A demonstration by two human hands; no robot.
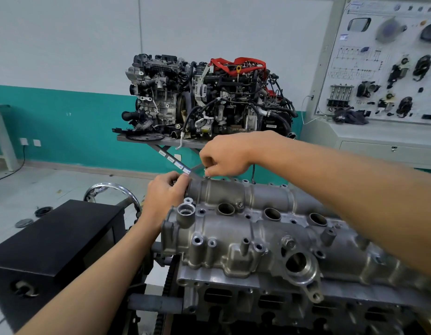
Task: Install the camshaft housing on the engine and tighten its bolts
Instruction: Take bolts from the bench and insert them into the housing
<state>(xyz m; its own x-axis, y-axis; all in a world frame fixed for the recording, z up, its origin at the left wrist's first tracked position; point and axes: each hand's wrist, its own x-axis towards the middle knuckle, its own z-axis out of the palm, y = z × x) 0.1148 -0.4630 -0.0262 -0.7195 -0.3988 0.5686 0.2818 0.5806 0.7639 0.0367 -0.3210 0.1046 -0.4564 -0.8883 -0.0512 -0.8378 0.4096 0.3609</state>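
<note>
Bolt (207, 173) in pinch grip of right hand (226, 154) over camshaft housing (260, 229); left hand (164, 192) grip unclear.

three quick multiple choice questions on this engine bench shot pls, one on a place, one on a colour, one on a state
1. Where is the right hand?
A) at the far edge of the silver cast-metal camshaft housing
B) on a black box
C) on a white wall panel

2. What colour are the fabric straps on the dark assembled engine in the background?
A) blue
B) red
C) yellow

3. What is the right hand doing?
A) lying flat and open
B) gripping a long wrench
C) pinching a small metal bolt

Answers:
1 A, the hand reaches across to the housing's far rim.
2 B, red webbing drapes over the top of that engine.
3 C, thumb and fingers are closed on the bolt just above the housing.
</note>
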